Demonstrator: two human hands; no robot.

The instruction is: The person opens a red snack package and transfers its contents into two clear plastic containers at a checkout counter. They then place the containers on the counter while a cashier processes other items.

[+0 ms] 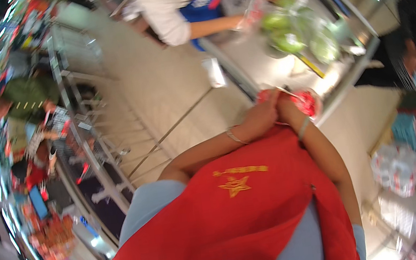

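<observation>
The picture is blurred. My left hand point(264, 115) and my right hand point(287, 109) meet at the near corner of a steel-edged counter point(280, 72). Their fingers overlap, so the grip of each is hard to make out. Just beyond and beside them is a red item in clear plastic point(304, 103), partly hidden by my hands. A thin white strip point(289, 91) runs across it. Whether either hand holds it cannot be told. Below my hands hangs the red vest point(221, 220) I wear, with a yellow star on it.
Clear bags of green produce point(286, 31) lie on the counter near a yellow strip point(310, 66). Across it stands a person in a white sleeve point(164, 13). Metal rails point(85, 148) run left; packed bottles point(397, 168) and a person in dark clothing point(387, 62) are right.
</observation>
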